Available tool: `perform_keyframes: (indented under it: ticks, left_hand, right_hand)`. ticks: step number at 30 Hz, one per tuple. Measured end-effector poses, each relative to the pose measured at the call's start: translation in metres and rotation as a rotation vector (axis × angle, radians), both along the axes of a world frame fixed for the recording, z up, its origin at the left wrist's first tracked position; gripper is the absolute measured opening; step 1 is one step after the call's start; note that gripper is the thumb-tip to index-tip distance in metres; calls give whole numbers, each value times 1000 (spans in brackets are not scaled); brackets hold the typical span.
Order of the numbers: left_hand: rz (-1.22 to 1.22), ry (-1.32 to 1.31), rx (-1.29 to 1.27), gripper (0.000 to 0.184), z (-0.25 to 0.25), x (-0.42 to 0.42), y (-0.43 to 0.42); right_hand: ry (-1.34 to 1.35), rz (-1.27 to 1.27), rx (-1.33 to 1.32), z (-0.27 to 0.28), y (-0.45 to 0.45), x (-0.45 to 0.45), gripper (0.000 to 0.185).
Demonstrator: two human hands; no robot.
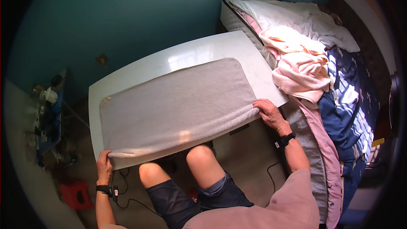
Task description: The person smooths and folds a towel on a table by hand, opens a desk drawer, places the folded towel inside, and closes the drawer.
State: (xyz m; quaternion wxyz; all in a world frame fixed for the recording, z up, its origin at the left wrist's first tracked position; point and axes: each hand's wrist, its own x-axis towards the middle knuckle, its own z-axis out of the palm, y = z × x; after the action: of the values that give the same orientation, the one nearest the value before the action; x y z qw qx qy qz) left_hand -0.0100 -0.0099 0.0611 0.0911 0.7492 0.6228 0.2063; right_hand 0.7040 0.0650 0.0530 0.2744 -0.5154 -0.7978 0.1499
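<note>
A grey towel (pixel 178 106) lies spread out across a white table (pixel 140 78), with a small pale tag at its far left corner. My left hand (pixel 104 166) pinches the towel's near left corner at the table edge. At the near right corner, my right hand (pixel 270 113) grips the towel with its fingers curled over the cloth. The near edge of the towel runs between both hands along the table's front edge and looks slightly rolled. Black bands are around both wrists.
On the right stands a bed (pixel 243 27) with a pink blanket (pixel 303 70), white bedding (pixel 296 17) and a dark blue patterned cover (pixel 345 101). A red stool (pixel 76 193) and a cluttered blue stand (pixel 53 131) are at left. Cables (pixel 135 199) lie on the floor.
</note>
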Motion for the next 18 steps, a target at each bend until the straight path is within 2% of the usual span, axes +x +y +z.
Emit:
perform_keyframes:
  ticks: [2, 7, 11, 15, 17, 18]
  left_hand:
    - [91, -111, 52, 31, -3, -10, -2]
    - [162, -259, 74, 32, 32, -7, -20]
    - [189, -340, 48, 32, 47, -10, -51]
    - [264, -466, 8, 29, 51, -21, -60]
    - [267, -578, 14, 24, 62, -24, -49]
    - [245, -554, 38, 22, 62, -33, -39]
  right_hand:
    - [15, -28, 11, 4, -7, 1, 37]
    - [74, -61, -34, 17, -38, 9, 35]
    - [198, -88, -202, 27, -65, 17, 37]
    - [336, -147, -355, 40, -64, 19, 26]
    - [601, -181, -467, 47, -51, 20, 18]
    - [702, -209, -502, 54, -42, 17, 16]
